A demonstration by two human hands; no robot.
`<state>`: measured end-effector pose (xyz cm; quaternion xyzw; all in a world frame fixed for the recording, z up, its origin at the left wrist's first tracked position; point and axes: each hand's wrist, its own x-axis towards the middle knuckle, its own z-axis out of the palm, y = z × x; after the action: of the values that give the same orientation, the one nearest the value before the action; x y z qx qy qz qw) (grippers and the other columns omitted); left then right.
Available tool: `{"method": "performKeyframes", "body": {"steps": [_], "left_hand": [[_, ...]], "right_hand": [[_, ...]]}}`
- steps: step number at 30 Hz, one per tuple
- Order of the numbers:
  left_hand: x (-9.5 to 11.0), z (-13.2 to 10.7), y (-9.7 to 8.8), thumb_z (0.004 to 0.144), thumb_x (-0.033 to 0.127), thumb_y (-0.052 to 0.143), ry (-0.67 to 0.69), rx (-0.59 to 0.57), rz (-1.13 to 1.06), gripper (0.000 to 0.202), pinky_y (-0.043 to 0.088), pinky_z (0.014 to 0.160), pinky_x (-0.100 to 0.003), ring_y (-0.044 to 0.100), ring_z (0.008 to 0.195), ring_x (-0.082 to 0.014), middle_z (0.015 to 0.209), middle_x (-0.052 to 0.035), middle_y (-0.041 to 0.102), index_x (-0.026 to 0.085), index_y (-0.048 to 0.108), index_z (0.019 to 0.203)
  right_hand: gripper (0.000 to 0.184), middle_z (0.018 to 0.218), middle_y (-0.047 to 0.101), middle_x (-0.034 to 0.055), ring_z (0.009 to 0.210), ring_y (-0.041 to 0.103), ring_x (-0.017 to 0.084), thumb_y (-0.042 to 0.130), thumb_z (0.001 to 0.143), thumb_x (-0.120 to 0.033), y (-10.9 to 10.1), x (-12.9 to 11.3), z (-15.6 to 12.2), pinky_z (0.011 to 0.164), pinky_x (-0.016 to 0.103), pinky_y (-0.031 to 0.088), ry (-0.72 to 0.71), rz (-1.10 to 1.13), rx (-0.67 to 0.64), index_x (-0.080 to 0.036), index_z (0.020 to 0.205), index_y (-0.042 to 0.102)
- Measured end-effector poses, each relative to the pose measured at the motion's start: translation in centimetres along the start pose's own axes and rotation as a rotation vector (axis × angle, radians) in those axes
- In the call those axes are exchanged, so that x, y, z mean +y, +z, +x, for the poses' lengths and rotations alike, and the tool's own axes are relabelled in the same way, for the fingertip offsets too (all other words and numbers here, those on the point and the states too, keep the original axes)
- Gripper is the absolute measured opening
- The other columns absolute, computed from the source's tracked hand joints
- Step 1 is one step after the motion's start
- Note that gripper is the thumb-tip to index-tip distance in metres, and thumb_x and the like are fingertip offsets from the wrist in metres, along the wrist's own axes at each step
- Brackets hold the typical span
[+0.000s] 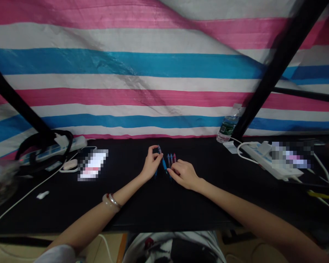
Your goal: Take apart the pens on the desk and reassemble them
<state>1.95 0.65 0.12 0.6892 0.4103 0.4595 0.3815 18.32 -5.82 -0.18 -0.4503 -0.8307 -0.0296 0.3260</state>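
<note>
My left hand [152,162] is raised a little over the black table and pinches a blue pen [164,163] near its upper part. That pen slants down to the right, its lower end close to my right thumb. Beside it, several pens stand in a close row: two blue-topped pens [169,157] and a red-topped pen [174,157]. My right hand [185,173] is curled around the lower part of this row, thumb on the left and bent fingers on the right. Part of another blue item [155,174] shows under my left hand; its kind is hidden.
On the left lie a lit phone [93,165], an earbud case [70,164], a small white object [42,195], a power strip [53,149] and cables. A water bottle [228,128] stands at the back right, near another power strip [274,160]. A striped sheet [142,84] hangs behind.
</note>
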Motion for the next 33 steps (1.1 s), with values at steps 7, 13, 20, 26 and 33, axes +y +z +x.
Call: {"method": "performKeyframes", "body": {"steps": [7,13,20,26,33], "left_hand": [[0.6,-0.4,-0.2,0.08,0.027,0.046,0.015,-0.157,0.503,0.026,0.035,0.065,-0.028,0.051,0.056,-0.0132,0.061,0.006,0.056,0.019,0.041,0.105],[0.9,-0.7,0.4,0.08,0.027,0.044,0.058,-0.199,0.728,0.019,0.029,0.073,-0.033,0.055,0.077,-0.0197,0.063,0.0037,0.059,0.02,0.046,0.097],[0.4,-0.7,0.7,0.081,0.028,0.044,0.086,-0.205,0.784,0.017,0.025,0.071,-0.032,0.053,0.078,-0.0202,0.062,0.0031,0.057,0.019,0.045,0.095],[0.6,-0.9,0.8,0.081,0.028,0.044,0.117,-0.211,0.835,0.012,0.024,0.07,-0.032,0.051,0.077,-0.0203,0.061,0.0025,0.056,0.019,0.046,0.088],[1.4,-1.4,0.7,0.083,0.028,0.042,0.164,-0.186,0.967,0.014,0.023,0.072,-0.034,0.048,0.082,-0.022,0.068,-0.0025,0.056,0.018,0.049,0.076]], "right_hand": [[0.036,0.057,0.049,-0.0005,0.06,0.047,0.013,0.034,0.09,-0.036,0.1,1.6,0.2,0.056,0.022,0.032,0.33,0.096,0.109,-0.019,0.066,0.054],[0.035,0.058,0.053,-0.0014,0.059,0.05,0.013,0.035,0.088,-0.04,0.7,2.7,0.4,0.053,0.021,0.03,0.538,0.152,0.072,-0.02,0.068,0.057],[0.035,0.06,0.056,-0.0011,0.061,0.051,0.013,0.037,0.087,-0.039,0.5,2.6,0.5,0.054,0.021,0.029,0.575,0.15,0.042,-0.021,0.068,0.059],[0.035,0.059,0.056,-0.0011,0.06,0.05,0.013,0.036,0.086,-0.04,0.6,2.8,0.6,0.053,0.021,0.028,0.596,0.159,0.031,-0.021,0.068,0.06],[0.037,0.057,0.055,-0.0013,0.057,0.048,0.012,0.036,0.086,-0.041,0.7,2.8,0.6,0.051,0.021,0.027,0.597,0.178,0.025,-0.02,0.066,0.059]]}}
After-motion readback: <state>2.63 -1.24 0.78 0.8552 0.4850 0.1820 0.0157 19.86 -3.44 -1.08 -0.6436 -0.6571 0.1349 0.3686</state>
